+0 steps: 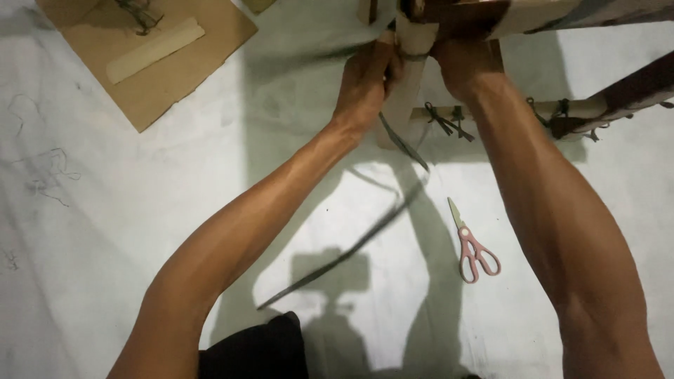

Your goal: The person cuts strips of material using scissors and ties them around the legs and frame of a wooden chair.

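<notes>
Now I am sitting over the pale floor (105,231), and it is filling almost all I can see. My shadow is lying dark on it below my arms.

Up at the top, a wooden frame (421,42) made of pale sticks is standing, with a dark bar (632,88) running off to the right. A flat piece of brown cardboard (168,63) is lying at the top left, well apart from my hands, and a pale wooden strip (154,49) is resting on it.

A long, thin, dark green strip (351,253) is hanging down from the frame. It is running between my arms and trailing across the floor toward me.

My left hand (365,81) is curling shut around the top part of that strip, right against the upright stick of the frame. My right hand (460,67) is pressing on the frame just beside it, under the top bar. Its fingers are hidden behind the wood, so I cannot tell how far it is closing or what it is gripping.

Pink scissors (474,245) are lying on the floor near my right arm, blades closed and pointing up.

Small green knots (446,119) are tying the low cross stick.
</notes>
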